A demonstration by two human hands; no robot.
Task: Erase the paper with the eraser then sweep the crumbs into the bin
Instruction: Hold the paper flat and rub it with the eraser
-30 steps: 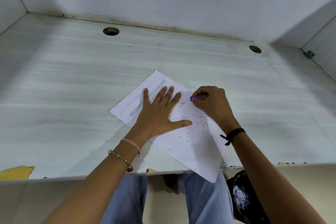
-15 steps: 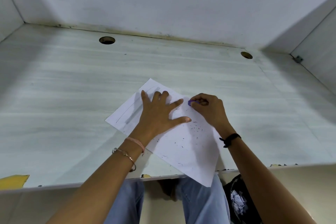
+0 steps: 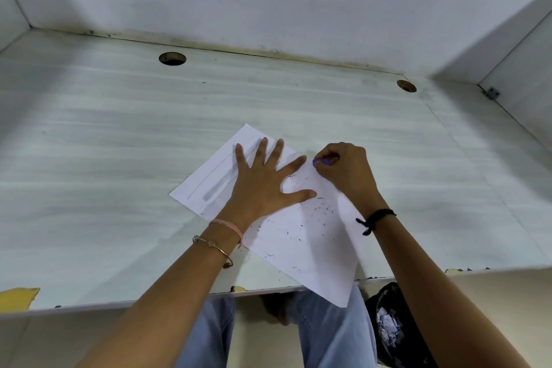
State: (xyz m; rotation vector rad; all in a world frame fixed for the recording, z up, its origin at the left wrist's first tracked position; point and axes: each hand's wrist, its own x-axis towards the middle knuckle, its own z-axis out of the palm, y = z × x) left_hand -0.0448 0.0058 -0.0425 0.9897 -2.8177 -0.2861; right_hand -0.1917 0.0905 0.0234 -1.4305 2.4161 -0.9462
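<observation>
A white sheet of paper [image 3: 313, 245] lies slanted on the pale desk [image 3: 104, 158], its near corner hanging over the front edge. Pencil lines and a grey smudge mark its far left part. Dark eraser crumbs [image 3: 316, 212] are scattered over its middle. My left hand [image 3: 263, 182] presses flat on the sheet with fingers spread. My right hand [image 3: 346, 170] pinches a small purple eraser [image 3: 321, 162] against the paper's right edge. A black bin [image 3: 394, 329] with crumpled paper inside stands on the floor under the desk, at the right.
Two round cable holes [image 3: 172, 58] [image 3: 406, 86] sit near the desk's back edge. White walls close in the back and both sides. A yellow scrap [image 3: 18, 297] lies at the front left edge. My knees in blue jeans [image 3: 325, 334] are below the desk.
My right hand with the eraser has rubbed back and forth near the paper's right edge. My left hand has stayed pressing on the sheet. The camera has tilted slightly.
</observation>
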